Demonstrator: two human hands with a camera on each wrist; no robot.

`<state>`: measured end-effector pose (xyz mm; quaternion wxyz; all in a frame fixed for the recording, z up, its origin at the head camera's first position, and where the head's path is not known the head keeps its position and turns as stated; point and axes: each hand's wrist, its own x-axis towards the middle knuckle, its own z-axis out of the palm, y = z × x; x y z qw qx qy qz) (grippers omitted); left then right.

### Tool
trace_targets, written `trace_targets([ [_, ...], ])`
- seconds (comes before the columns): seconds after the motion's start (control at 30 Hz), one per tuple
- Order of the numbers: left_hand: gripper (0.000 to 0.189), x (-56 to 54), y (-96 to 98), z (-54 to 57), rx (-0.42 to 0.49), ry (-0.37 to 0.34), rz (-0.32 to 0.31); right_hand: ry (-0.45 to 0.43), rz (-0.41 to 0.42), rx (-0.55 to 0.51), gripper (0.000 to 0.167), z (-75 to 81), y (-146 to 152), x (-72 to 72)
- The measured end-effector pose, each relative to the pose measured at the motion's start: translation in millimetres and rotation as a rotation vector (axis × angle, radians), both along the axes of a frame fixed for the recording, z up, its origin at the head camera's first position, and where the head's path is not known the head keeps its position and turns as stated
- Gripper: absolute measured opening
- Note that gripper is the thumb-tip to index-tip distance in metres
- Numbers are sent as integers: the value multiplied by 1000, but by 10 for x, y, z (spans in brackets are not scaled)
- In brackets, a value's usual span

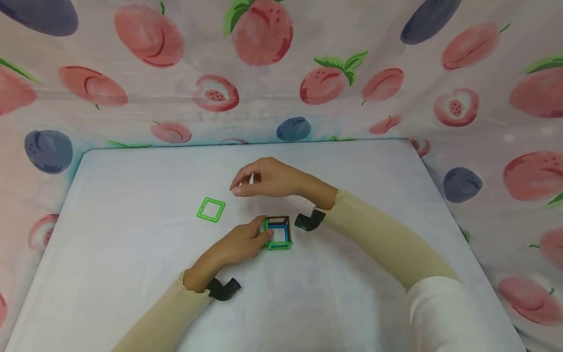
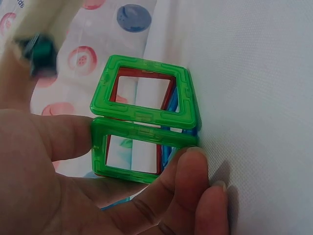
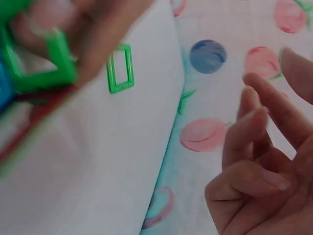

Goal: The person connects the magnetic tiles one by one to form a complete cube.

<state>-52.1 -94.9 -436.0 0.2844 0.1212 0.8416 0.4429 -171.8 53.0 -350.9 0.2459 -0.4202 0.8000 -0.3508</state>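
An open-topped box of magnetic tiles (image 1: pixel 291 233) stands on the white table, with green, red-brown and blue frame-like sides. My left hand (image 1: pixel 239 243) holds this box at its left side, thumb on a green tile (image 2: pixel 143 173) and fingers around it in the left wrist view. A loose green square magnetic tile (image 1: pixel 200 213) lies flat to the left of the box. Above and right of that loose tile, my right hand (image 1: pixel 272 178) hovers with fingers loosely bent and nothing between them. The right wrist view also shows the loose green tile (image 3: pixel 111 78).
The table (image 1: pixel 132 274) wears a white cloth. A fruit-print cloth (image 1: pixel 259 98) rises behind it and along both sides. Black curved pieces (image 1: pixel 309 220) are fixed at both wrists, the right one close beside the box.
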Motion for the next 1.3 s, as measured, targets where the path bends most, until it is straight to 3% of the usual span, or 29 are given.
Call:
trace_targets([
  [0.27, 56, -43, -50, -34, -21, 26, -3, 42, 212, 208, 23, -76, -763, -356],
  [0.53, 54, -104, -72, -26, -24, 30, -31, 90, 270, 471, 25, -329, -1296, -609],
  [0.67, 53, -139, -106, -12, -12, 31, -33, 68, 266, 563, 25, -445, -1475, -691],
  [1.03, 54, -195, -186, 4, -9, 39, -50, 125, 294, 610, 13, -670, -1598, -823],
  [1.17, 53, -198, -181, 5, -22, 36, -42, 111, 311, 644, 16, -654, -1518, -856],
  [1.3, 51, -202, -186, 16, -32, 25, -32, 103, 325, 611, 19, -512, -1340, -877],
])
